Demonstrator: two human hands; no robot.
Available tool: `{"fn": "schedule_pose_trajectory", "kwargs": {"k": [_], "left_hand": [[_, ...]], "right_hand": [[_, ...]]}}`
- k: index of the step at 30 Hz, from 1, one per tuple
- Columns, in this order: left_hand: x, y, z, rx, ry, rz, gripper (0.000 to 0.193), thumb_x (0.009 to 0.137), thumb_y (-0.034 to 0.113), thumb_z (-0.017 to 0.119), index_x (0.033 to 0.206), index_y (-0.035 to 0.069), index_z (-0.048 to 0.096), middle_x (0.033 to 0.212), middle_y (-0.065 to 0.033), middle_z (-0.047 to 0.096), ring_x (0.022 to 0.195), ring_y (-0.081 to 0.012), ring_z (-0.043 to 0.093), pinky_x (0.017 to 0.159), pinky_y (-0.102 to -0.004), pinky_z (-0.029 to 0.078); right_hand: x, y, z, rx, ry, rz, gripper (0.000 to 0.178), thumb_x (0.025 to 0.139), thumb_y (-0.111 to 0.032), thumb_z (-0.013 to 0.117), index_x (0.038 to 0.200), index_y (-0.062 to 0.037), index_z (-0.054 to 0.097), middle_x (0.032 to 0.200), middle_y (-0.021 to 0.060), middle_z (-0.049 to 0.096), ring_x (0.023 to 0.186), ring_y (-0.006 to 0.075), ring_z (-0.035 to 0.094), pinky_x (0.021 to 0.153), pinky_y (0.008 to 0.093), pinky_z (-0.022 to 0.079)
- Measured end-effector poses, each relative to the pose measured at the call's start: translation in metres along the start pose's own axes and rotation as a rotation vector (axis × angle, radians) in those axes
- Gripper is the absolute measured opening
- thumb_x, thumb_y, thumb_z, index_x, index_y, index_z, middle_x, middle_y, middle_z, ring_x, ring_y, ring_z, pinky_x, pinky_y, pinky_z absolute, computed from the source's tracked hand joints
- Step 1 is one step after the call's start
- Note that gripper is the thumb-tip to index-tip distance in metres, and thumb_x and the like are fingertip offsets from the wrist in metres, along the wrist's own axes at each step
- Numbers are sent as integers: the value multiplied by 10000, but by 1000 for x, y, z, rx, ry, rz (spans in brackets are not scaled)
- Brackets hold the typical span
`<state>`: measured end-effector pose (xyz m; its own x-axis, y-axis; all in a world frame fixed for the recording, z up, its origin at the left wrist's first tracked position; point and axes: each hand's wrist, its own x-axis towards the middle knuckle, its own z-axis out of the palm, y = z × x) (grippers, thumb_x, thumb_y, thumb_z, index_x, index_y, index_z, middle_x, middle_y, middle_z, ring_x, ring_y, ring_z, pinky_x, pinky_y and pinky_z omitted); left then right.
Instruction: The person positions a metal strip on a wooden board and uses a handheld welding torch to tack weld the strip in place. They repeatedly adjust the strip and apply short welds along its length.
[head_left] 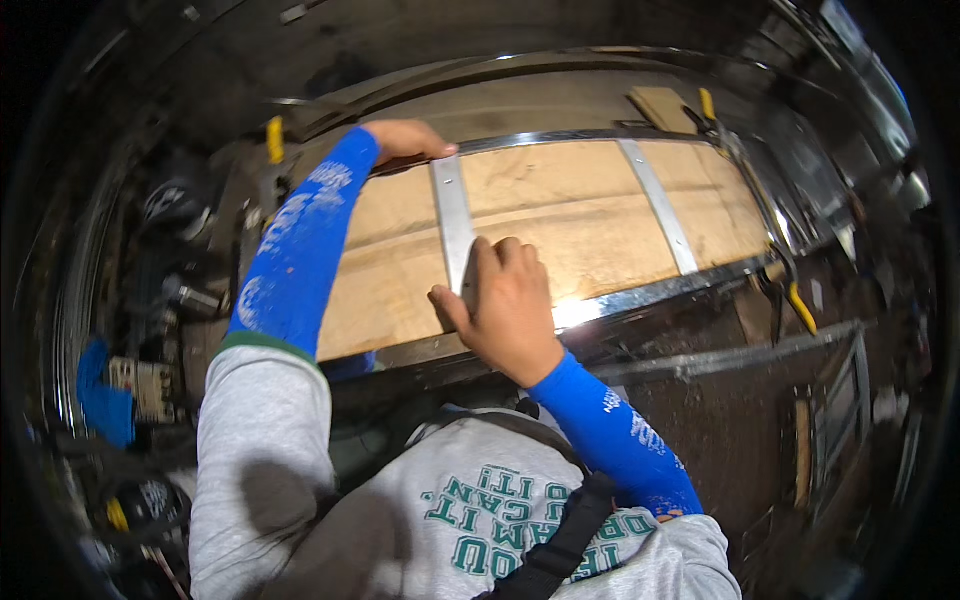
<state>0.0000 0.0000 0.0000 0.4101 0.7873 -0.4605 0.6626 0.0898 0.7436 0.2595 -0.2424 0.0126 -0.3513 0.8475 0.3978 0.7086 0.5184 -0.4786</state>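
A wide wooden board [560,215] lies in front of me, edged by a shiny metal frame [560,137]. Two flat metal strips cross it from far to near, the left strip [451,205] between my hands and the right strip [657,205] farther over. My left hand [405,140] reaches over the far rail and is closed at the far end of the left strip; some of its fingers are hidden. Closer to me, my right hand [510,305] grips that strip's near end, thumb on its left and bent fingers on its right.
Yellow-handled clamps [800,305] grip the frame's right end, and another yellow handle [275,140] stands at the left. A wood block [660,110] lies beyond the far rail. A metal rail [740,352] runs nearer, at the right. A blue object [105,395] sits lower left.
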Motion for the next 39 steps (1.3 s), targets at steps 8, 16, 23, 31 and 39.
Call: {"fn": "schedule_pose_trajectory", "kwargs": {"k": [8, 16, 23, 31, 39], "left_hand": [[10, 10, -13, -229, -95, 41, 461, 1013, 447, 701, 1108, 2, 779, 1035, -99, 776, 909, -159, 700, 851, -335, 559], [26, -5, -28, -430, 228, 64, 753, 1080, 672, 392, 1068, 3, 737, 778, -81, 694, 586, -88, 581, 536, -248, 490], [18, -11, -24, -456, 144, 69, 741, 1084, 655, 402, 1069, 0, 747, 849, -135, 741, 632, -97, 620, 557, -245, 493], [8, 21, -7, 91, 164, 94, 529, 936, 510, 766, 1025, -11, 777, 895, -58, 716, 832, -149, 612, 769, -317, 484], [0, 20, -6, -25, 266, 34, 535, 1044, 540, 625, 883, 45, 751, 775, 18, 626, 750, -105, 510, 711, -307, 431]], "right_hand": [[13, 0, 21, -32, 101, 90, 380, 808, -217, 802, 1011, 60, 641, 981, 247, 602, 928, 419, 594, 834, 501, 520], [48, 2, 22, 165, 25, 298, 435, 758, -68, 743, 1114, 94, 554, 944, 311, 661, 972, 473, 669, 856, 522, 543], [53, 52, -47, 199, -23, 504, 485, 778, -12, 731, 1262, -14, 693, 1107, 251, 748, 1041, 398, 732, 937, 457, 571], [8, 286, -187, -430, 501, 556, 458, 872, -372, 797, 1062, 44, 769, 931, 263, 764, 867, 386, 761, 806, 435, 587], [27, 289, -157, -649, 418, 221, 535, 837, -410, 844, 1025, 83, 758, 887, 282, 693, 870, 433, 681, 825, 483, 557]]}}
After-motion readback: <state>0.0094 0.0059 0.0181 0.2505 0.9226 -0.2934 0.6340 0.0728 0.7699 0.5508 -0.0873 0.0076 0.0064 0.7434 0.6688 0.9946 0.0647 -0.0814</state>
